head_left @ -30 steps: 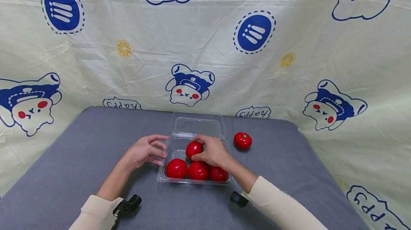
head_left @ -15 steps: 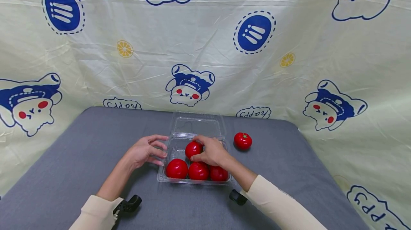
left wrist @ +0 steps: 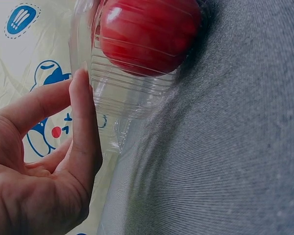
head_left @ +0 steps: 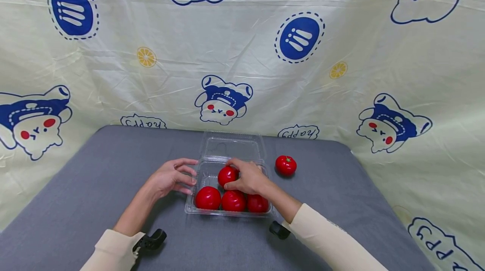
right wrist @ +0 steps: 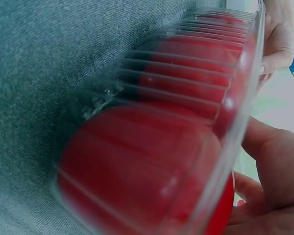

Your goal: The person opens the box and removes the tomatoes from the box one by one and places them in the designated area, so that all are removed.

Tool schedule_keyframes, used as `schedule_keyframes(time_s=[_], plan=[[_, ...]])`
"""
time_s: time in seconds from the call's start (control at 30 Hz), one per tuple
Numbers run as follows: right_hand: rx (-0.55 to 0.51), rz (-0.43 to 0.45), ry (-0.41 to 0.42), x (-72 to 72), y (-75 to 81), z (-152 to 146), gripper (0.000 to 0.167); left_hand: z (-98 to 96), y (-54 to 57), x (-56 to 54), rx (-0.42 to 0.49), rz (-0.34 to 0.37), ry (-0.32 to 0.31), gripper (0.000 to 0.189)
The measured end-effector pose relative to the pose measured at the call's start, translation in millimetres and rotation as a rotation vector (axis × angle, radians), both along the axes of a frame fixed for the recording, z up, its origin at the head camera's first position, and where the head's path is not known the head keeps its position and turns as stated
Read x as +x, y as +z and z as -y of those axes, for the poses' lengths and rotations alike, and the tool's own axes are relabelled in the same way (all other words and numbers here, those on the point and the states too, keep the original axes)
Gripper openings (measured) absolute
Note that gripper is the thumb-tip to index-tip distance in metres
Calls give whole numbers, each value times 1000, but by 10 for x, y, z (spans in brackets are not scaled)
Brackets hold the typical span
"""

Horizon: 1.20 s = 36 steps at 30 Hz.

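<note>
A clear plastic clamshell box (head_left: 192, 210) lies on the cloth with its lid (head_left: 233, 144) folded back. Along its near side sit three shiny red tomatoes (head_left: 208, 198), the right one partly covered by my right wrist. My right hand (head_left: 250, 178) grips another red tomato (head_left: 227, 176) in the back half of the box, thumb on the near side and fingers over the far side. My left hand (head_left: 172, 178) is at the box's left wall, its fingers spread and fingertips right at the rim. In the left wrist view a fingertip (left wrist: 81, 81) meets the plastic edge.
One more tomato (head_left: 286, 166) with a green stem top stands on the grey cloth (head_left: 113, 166) to the right of the box. A printed curtain (head_left: 242, 52) hangs behind the table. Black wrist cameras (head_left: 151, 239) sit under both sleeves.
My right hand and the tomato in it have shifted very slightly left within the box. The left hand keeps its place at the rim.
</note>
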State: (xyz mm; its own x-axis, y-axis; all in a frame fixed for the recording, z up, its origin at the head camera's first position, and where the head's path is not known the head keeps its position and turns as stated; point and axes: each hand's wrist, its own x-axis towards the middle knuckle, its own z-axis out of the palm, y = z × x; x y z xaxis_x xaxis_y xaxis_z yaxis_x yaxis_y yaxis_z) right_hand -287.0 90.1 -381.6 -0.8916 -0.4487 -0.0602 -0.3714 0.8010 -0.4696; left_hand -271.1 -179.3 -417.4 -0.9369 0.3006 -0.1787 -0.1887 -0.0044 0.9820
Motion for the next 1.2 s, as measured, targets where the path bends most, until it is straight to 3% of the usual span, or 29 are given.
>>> schedule_keyframes(time_s=[0.5,1.0,1.2], plan=[[22,26,-6,-26,-16,21,58,3,8,-2,-5,0,-1,62],[-35,10,-74,-17,-65,19,59,-14,4,6,0,18,14,62],[-120,43,-103,-12,-46,3,58,-12,-6,-5,-9,16,24,62]])
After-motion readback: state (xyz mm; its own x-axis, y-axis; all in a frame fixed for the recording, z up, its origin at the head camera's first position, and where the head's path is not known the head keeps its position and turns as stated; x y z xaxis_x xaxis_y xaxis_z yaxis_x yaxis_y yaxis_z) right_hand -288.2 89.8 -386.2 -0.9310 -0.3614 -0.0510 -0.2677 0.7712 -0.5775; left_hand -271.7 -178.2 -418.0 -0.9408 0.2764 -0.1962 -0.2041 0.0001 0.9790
